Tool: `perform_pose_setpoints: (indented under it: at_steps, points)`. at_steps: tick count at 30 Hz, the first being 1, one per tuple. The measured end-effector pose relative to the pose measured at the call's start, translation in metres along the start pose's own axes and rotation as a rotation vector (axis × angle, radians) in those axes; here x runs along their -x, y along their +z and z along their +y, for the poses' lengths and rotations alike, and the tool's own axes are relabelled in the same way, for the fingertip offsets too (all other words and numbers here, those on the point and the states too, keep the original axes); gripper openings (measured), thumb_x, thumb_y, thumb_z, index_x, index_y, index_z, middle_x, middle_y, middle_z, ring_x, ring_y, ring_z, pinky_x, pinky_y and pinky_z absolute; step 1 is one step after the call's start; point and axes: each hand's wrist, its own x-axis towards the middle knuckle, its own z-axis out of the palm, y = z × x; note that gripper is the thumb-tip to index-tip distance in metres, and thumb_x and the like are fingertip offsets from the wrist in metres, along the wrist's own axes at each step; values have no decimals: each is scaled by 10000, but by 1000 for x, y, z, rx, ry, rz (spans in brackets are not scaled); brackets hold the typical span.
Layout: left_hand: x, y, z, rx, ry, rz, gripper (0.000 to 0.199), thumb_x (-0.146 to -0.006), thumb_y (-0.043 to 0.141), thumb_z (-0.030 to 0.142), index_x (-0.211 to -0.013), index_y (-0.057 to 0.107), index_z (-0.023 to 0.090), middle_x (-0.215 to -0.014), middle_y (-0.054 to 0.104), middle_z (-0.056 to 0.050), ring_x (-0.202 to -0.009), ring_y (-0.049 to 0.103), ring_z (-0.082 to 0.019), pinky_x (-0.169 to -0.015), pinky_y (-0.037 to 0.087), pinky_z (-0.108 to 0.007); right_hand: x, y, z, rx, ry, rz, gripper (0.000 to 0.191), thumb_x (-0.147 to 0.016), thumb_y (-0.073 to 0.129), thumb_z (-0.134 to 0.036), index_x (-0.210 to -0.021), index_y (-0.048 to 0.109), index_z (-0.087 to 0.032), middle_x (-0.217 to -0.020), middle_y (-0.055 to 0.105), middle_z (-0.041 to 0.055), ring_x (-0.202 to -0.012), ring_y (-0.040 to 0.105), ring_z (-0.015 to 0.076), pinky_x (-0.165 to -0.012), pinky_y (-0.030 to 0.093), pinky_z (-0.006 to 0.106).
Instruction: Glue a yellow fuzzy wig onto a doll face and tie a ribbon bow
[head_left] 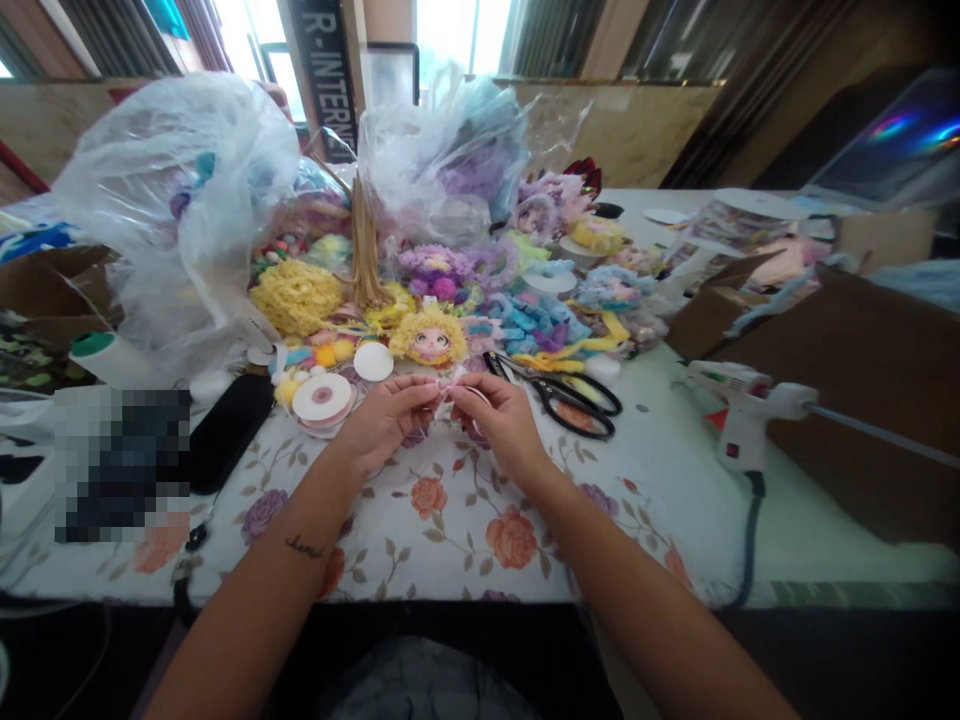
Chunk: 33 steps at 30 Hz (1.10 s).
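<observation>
My left hand (396, 412) and my right hand (501, 415) meet above the flowered cloth, fingertips pinched on a thin white ribbon (444, 388) between them. Loose ends of it hang below the fingers. Just beyond lies a doll head with curly yellow hair (430, 338). A ribbon spool (322, 398) sits left of my left hand, near a white disc (373, 362). Black-handled scissors (566, 402) rest to the right of my right hand.
A black phone (231, 432) lies at the left. Plastic bags (202, 160) and yellow yarn (298, 298) are piled behind. At the right stand a glue gun (748, 410) with its cord and a cardboard box (870, 400).
</observation>
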Motion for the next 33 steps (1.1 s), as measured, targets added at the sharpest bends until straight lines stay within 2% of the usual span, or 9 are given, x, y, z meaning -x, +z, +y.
perform_pose_setpoints:
  at_steps: [3,6,10,16,22,27,30,33]
  points:
    - [-1,0,0,-28,20,2,126,-647,757,213,-712,680,137,-674,602,11,-607,530,-61,-580,440,-168,-1,0,0,-16,-6,-6,202,-717,679,-369,-711,624,-175,-549,568,-25,-460,464,81,-424,343,204]
    - [-3,0,-2,-90,60,23,131,-642,752,233,-707,679,144,-677,602,10,-610,524,-67,-585,427,-180,-1,-1,1,-9,-6,-4,201,-714,682,-359,-693,607,-174,-549,558,-29,-444,436,69,-395,306,192]
    - [-3,0,-4,-267,179,75,157,-661,737,285,-702,671,149,-646,584,15,-580,486,-71,-565,391,-198,-1,0,2,10,-17,16,202,-719,677,-358,-706,597,-173,-550,551,-24,-451,434,73,-374,276,185]
    - [-1,0,-5,-466,280,153,211,-670,721,347,-720,650,155,-633,575,15,-551,463,-85,-517,352,-219,0,1,3,62,-81,-17,186,-747,659,-351,-729,592,-178,-573,539,-29,-476,439,81,-438,337,207]
    - [-1,1,-8,-625,398,230,141,-740,643,301,-745,619,162,-674,586,12,-586,503,-102,-559,386,-228,0,3,8,230,-224,-30,140,-784,609,-309,-740,586,-178,-664,563,-3,-585,492,111,-554,399,238]
    - [0,8,-13,-748,518,280,100,-777,591,271,-740,571,180,-691,562,20,-590,490,-102,-569,384,-227,-1,2,8,270,-175,-22,151,-781,592,-313,-720,544,-183,-622,530,-17,-552,476,109,-519,377,232]
    - [-1,8,-14,-627,401,207,151,-787,589,308,-710,559,181,-633,531,30,-538,458,-93,-524,357,-221,-2,1,7,228,-104,-9,164,-782,595,-327,-717,531,-190,-577,520,-27,-502,450,102,-470,348,222]
    - [-3,6,-13,-391,249,114,168,-758,635,328,-704,588,177,-640,542,28,-578,484,-88,-567,386,-208,-2,0,7,156,-54,-9,188,-777,610,-355,-719,535,-193,-546,526,-35,-442,406,87,-423,307,214]
